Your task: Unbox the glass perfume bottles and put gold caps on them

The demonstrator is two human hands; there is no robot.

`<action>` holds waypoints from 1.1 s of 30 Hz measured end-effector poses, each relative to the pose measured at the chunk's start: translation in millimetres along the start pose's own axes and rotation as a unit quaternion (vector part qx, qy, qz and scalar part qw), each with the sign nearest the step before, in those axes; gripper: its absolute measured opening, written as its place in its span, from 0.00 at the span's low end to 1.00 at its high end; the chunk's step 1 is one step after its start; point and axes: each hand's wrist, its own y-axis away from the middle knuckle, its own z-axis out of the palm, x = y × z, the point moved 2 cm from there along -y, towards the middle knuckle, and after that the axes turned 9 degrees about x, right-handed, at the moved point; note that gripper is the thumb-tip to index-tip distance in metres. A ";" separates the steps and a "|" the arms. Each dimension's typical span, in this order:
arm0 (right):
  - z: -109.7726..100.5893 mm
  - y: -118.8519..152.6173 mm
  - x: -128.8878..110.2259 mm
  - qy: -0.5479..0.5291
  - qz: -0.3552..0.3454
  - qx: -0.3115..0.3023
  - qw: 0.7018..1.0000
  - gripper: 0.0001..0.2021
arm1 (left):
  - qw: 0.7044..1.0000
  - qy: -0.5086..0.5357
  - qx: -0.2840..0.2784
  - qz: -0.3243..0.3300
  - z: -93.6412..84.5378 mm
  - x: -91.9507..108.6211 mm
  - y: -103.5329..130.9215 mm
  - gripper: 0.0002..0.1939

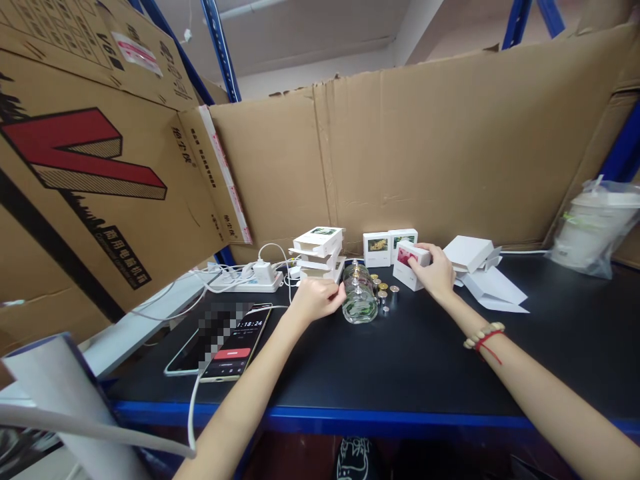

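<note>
Grasping the small white carton [401,268] with the pink picture, the right hand [437,272] stands just right of the middle of the frame, its fingers over the carton's top and right side, the printed front left mostly in view. The carton is on or just above the black tabletop [395,373], in front of two upright white boxes [377,250]; whether its base touches cannot be told. It looks like thin, stiff card, so it should be light and easy to hold, though hard pressure on a broad face could dent it; the firmest hold would be across opposite side edges, near the corners. How much it weighs depends on what is inside, which does not show. Near the centre of the frame, the left hand [319,298] has its fingers curled beside a row of glass bottles [360,308]; whether it pinches or touches one is unclear. Those bottles look rigid, smooth and breakable, best gripped around the body rather than by the slim metallic necks. Loose gold and silver caps [383,287] lie just right of them, small and probably slick, suited to a fingertip pinch around the rim
</note>
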 end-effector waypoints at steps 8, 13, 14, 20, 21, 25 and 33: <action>5.5 -1.0 10.4 0.020 0.088 -0.031 0.995 0.30 | 1.000 0.006 -0.005 -0.004 0.6 0.1 0.1 0.23; 12.3 0.6 18.5 0.051 0.090 -0.060 0.993 0.22 | 1.000 0.011 -0.013 -0.011 1.3 -1.3 1.4 0.23; 13.2 1.0 19.1 0.056 0.089 -0.062 0.993 0.20 | 1.000 0.012 -0.013 -0.013 1.6 -1.3 1.8 0.23; 10.5 0.9 13.8 0.083 0.088 -0.057 0.991 0.15 | 0.998 0.038 -0.037 -0.034 0.4 -0.5 2.5 0.22; 9.1 0.3 12.5 0.086 0.089 -0.055 0.991 0.15 | 0.997 0.048 -0.046 -0.034 0.0 -0.2 2.6 0.22; 3.9 -2.1 7.9 0.098 0.105 -0.042 0.989 0.15 | 0.989 0.094 -0.104 -0.042 2.6 0.1 4.9 0.25; 0.5 1.5 0.4 0.095 0.118 -0.023 0.988 0.14 | 0.964 0.097 -0.231 -0.090 19.6 2.5 13.9 0.28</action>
